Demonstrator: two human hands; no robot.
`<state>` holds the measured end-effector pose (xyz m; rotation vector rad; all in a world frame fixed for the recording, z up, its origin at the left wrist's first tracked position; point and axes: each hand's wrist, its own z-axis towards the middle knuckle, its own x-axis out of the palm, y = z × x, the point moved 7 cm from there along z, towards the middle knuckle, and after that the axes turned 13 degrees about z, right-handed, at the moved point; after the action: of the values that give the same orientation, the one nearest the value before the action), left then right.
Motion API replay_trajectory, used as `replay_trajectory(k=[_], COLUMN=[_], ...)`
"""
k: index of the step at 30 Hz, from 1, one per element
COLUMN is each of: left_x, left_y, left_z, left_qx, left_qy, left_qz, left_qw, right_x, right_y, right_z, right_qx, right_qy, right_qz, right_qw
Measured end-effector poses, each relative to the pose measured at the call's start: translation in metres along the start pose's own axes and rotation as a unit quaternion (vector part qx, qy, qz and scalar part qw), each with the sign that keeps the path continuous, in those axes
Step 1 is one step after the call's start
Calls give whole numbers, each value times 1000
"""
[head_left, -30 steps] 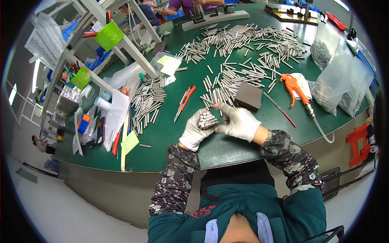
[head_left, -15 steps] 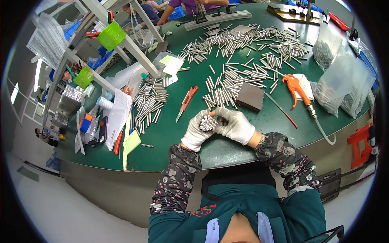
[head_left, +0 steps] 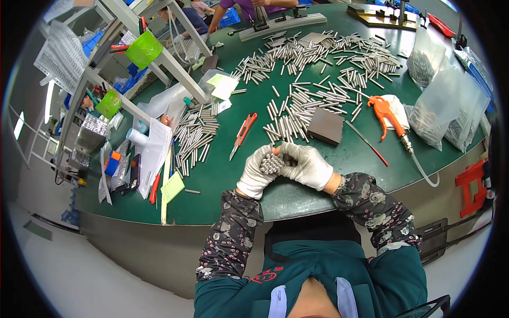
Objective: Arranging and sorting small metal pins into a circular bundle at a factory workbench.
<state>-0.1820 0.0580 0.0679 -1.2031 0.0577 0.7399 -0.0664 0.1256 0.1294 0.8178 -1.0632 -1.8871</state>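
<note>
Between my hands is a bundle of metal pins [head_left: 271, 164], its round ends facing up toward me. My left hand [head_left: 256, 174], in a white glove, wraps around the bundle from the left. Gloved likewise, my right hand [head_left: 309, 167] closes on its right side, with the fingertips meeting the left hand's at the far side. Beyond the hands lie many loose metal pins [head_left: 297, 114] and a dark brown block [head_left: 325, 126]. A red utility knife [head_left: 243, 136] rests to the left of the hands.
An orange air gun [head_left: 386, 114] with a hose and a red-handled file [head_left: 367, 143] lie at right, near plastic bags of pins [head_left: 437, 108]. Another pin pile [head_left: 196, 135], papers [head_left: 157, 146] and a shelf frame [head_left: 183, 74] stand left. A co-worker [head_left: 249, 8] is across the table.
The bundle's pin ends have tilted slightly in my grip. Both hands stay in nearly the same place, still closed around it.
</note>
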Motion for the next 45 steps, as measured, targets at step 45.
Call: replay_trajectory(k=[45], left_x=[6], left_y=[-11], left_z=[3], left_qx=[-47], left_qy=[18], left_qz=[-71], left_qw=[996], right_x=[5], right_y=[24], right_z=[21], right_qx=[-112], right_qy=[60], right_qz=[-412], right_qw=[902])
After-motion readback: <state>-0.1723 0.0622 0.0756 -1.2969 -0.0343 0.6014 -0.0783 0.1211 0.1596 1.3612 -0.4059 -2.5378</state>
